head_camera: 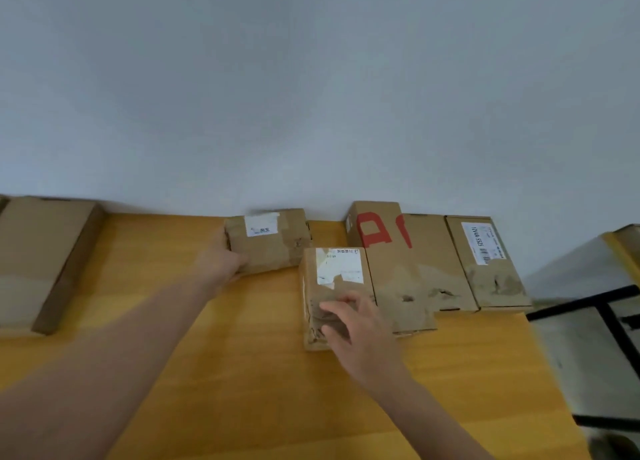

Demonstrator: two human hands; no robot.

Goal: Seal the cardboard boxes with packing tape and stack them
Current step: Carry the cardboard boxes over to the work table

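The left hand (221,259) reaches across the yellow table (166,321) to the far box (268,239), which lies near the wall. The view is blurred, but the fingers appear to clasp the box's left end. The right hand (360,328) grips the near end of the near box (334,279), fingers curled over its top. The near box touches the red-lettered box (398,262), and the labelled box (485,262) lies just beside that one.
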